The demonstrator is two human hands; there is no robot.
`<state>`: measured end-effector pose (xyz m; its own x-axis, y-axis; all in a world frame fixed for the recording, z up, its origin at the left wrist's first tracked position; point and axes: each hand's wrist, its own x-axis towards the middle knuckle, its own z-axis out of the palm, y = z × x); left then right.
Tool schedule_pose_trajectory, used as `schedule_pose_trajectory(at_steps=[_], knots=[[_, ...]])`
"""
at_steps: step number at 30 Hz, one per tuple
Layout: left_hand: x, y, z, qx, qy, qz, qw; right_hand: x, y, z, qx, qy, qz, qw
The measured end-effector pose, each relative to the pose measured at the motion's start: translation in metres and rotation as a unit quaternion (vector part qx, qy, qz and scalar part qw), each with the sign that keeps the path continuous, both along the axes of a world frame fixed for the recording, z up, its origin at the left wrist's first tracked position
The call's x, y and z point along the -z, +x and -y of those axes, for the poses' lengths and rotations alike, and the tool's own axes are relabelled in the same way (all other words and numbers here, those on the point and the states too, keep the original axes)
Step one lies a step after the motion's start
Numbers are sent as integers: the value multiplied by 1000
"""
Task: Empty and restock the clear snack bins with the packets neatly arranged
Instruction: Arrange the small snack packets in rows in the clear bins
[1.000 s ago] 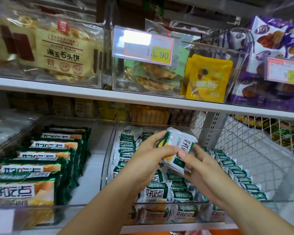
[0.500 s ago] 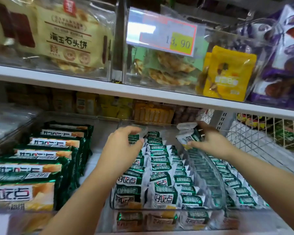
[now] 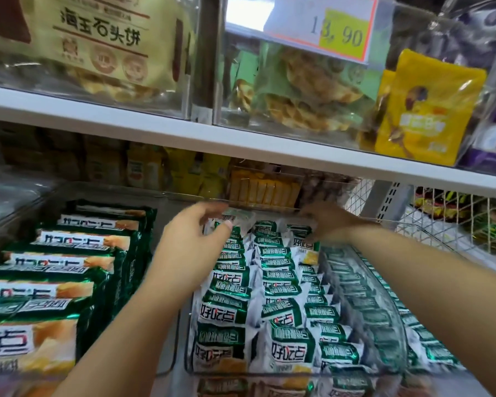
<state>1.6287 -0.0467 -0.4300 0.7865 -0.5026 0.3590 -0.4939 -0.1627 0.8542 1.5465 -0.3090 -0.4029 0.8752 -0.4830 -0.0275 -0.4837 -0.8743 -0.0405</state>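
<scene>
The green-and-white packets point(image 3: 281, 282) are being held in upright rows by the clear bin point(image 3: 384, 305) on the lower shelf. The left hand point(image 3: 192, 239) is being reached to the far end of the left row and the right hand point(image 3: 327, 222) to the far right. Both are blurred, so the fingers' grip cannot be told.

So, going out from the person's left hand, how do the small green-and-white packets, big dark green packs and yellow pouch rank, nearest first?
1. The small green-and-white packets, right at the fingertips of the left hand.
2. The big dark green packs, off to its left.
3. The yellow pouch, up on the white upper shelf, far right.
</scene>
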Motion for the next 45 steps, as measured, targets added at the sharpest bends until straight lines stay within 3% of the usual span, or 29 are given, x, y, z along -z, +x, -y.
schedule_pose_trajectory(at_steps=[7, 10, 12, 16, 20, 24, 27, 29, 32, 36, 40, 45], knots=[[17, 8, 1, -25, -4, -43, 999, 7, -3, -9, 21, -71, 30, 997], [18, 8, 2, -32, -7, -44, 999, -1, 4, -40, -16, 43, 149, 988], [18, 8, 2, -34, -9, -42, 999, -4, 15, -67, -39, 153, 176, 972], [18, 8, 0, -33, -12, -33, 999, 4, 44, -93, -72, 125, 96, 985], [17, 8, -3, -34, -8, -18, 999, 6, 51, -97, -42, 123, 152, 980], [11, 8, -6, -10, 53, 80, 995, -8, 25, -101, 1, 186, 283, 941], [0, 2, -9, 46, 59, 130, 989, -10, 0, -104, 43, 370, 277, 886], [-7, -4, -10, 87, 19, 99, 991, -11, -13, -108, 58, 467, 254, 845], [-16, -16, -9, 126, -26, 31, 991, -15, -30, -115, 42, 501, 243, 829], [-26, -27, -5, 168, -58, -7, 984, -21, -55, -120, 9, 456, 264, 850], [-28, -36, 0, 224, -46, -14, 973, -34, -80, -130, -97, 283, 265, 917], [-25, -32, 1, 175, -12, 36, 984, -35, -84, -93, -51, 138, 255, 956]])
